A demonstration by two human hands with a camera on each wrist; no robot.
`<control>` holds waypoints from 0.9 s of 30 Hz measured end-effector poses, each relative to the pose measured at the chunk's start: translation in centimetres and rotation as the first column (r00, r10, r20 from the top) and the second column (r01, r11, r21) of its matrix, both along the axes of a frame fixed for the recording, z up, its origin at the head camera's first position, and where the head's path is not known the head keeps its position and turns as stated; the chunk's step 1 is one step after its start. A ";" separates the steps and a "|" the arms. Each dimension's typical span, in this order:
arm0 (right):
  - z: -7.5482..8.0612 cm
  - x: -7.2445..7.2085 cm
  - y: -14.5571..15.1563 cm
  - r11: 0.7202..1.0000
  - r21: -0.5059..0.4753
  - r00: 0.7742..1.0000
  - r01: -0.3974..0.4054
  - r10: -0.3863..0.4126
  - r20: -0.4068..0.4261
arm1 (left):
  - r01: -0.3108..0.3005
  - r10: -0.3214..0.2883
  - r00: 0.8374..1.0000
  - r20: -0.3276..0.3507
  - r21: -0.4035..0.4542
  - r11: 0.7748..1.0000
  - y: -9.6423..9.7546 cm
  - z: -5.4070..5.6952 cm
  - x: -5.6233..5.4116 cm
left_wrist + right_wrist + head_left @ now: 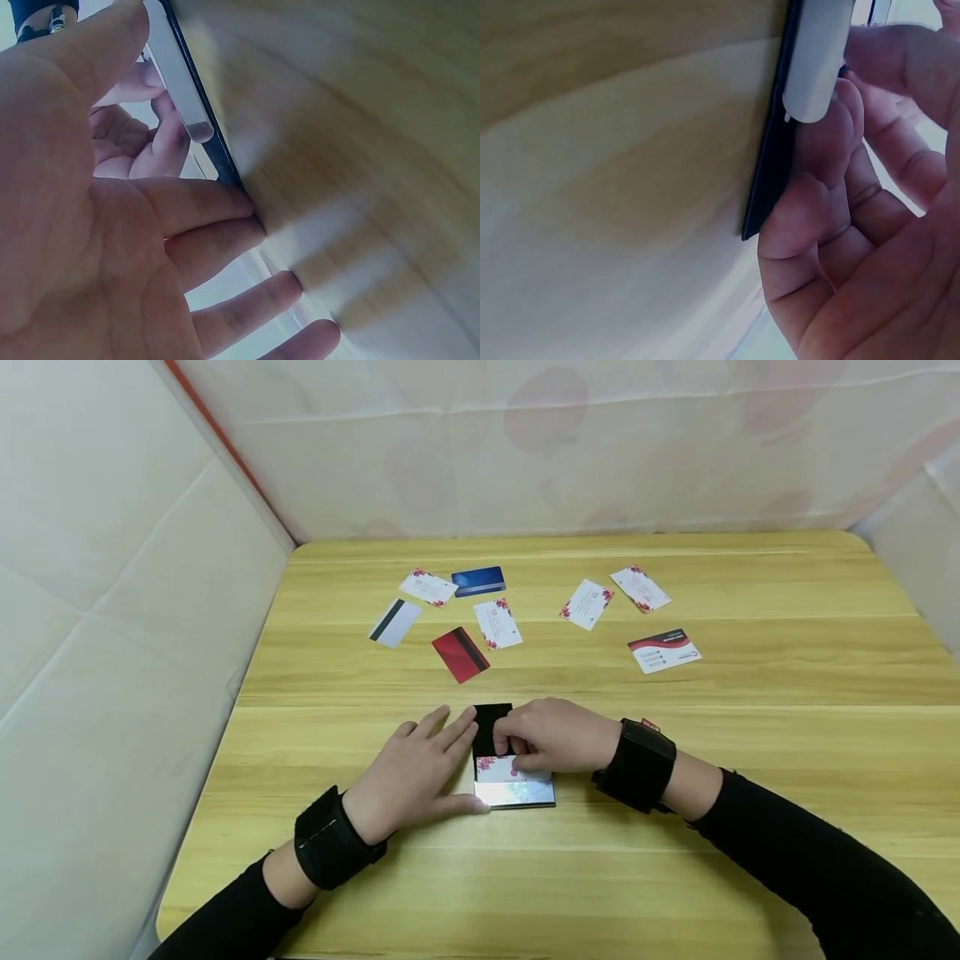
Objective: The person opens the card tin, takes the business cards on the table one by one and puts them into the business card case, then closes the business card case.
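Observation:
An open card holder (517, 794), with a black lid folded back and a shiny silver front, lies on the table before the person. A white business card (491, 768) with pink flowers sits in it, partly covered by the right hand. With fingers spread and straight, the left hand (412, 772) touches the holder's left side; its thumb rests at the near left corner. Over the holder's right side, the right hand (558, 737) has curled fingers and holds the card by its upper part, the thumb on its face. The right wrist view shows those fingers (795, 217) bent against the holder's black edge.
Beyond the holder, several cards lie scattered on the wooden table (337, 677): a red card (461, 655), a blue card (478, 582), a white striped card (395, 623), flowered business cards (587, 604) and a red-and-black one (664, 652). Light fabric walls (525, 460) stand behind and beside.

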State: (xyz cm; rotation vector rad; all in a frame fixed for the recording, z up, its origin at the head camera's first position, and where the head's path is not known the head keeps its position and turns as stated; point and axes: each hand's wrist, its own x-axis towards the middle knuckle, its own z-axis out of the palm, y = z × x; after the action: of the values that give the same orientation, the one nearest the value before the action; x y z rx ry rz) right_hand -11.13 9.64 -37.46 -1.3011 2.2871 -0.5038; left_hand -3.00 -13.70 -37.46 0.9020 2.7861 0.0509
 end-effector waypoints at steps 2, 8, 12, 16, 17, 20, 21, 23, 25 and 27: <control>0.0 0.0 -0.1 1.000 0.012 1.000 -0.009 0.009 -0.004 | 0.002 -0.002 1.000 -0.008 0.004 1.000 0.0 0.0 0.1; 0.7 -0.2 -0.7 0.996 0.080 0.999 -0.050 0.050 -0.001 | 0.013 -0.013 1.000 -0.025 0.006 1.000 0.0 -0.1 0.1; 2.1 -1.8 -1.5 0.998 0.048 0.998 -0.051 0.053 -0.031 | 0.018 -0.018 0.999 -0.036 0.006 1.000 -0.1 -0.2 0.0; 3.2 -4.6 -2.9 1.000 -0.002 0.990 0.019 -0.019 -0.136 | 0.015 -0.015 0.999 -0.052 0.015 1.000 -0.1 -0.2 -0.1; 3.2 -5.2 -3.2 0.999 0.003 0.986 0.036 -0.035 -0.164 | 0.015 -0.014 0.999 -0.050 0.017 1.000 -0.1 -0.2 -0.1; 2.8 -7.0 -4.5 0.998 0.042 0.971 0.054 -0.043 -0.235 | 0.011 -0.011 1.000 -0.024 0.021 1.000 -0.1 -0.3 -0.1; 2.6 -7.4 -4.9 0.997 0.064 0.966 0.053 -0.035 -0.255 | 0.010 -0.010 1.000 -0.015 0.020 1.000 -0.2 -0.3 0.0; 2.1 -8.2 -5.7 0.993 0.107 0.957 0.048 -0.015 -0.291 | 0.007 -0.007 1.000 -0.003 0.020 1.000 -0.2 -0.4 0.0; 1.7 -8.7 -6.4 0.988 0.145 0.950 0.049 -0.001 -0.311 | 0.003 -0.003 1.000 -0.003 0.018 1.000 -0.2 -0.4 0.1; 1.5 -9.0 -6.9 0.984 0.173 0.951 0.048 0.007 -0.308 | -0.001 0.001 1.000 -0.008 0.017 1.000 -0.2 -0.4 0.2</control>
State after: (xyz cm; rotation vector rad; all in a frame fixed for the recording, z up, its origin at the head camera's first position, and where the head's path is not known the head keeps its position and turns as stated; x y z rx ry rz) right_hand -20.10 2.77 -35.92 -1.3443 2.5314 -0.0995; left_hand -2.80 -13.87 -37.84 0.9065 2.7975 0.0708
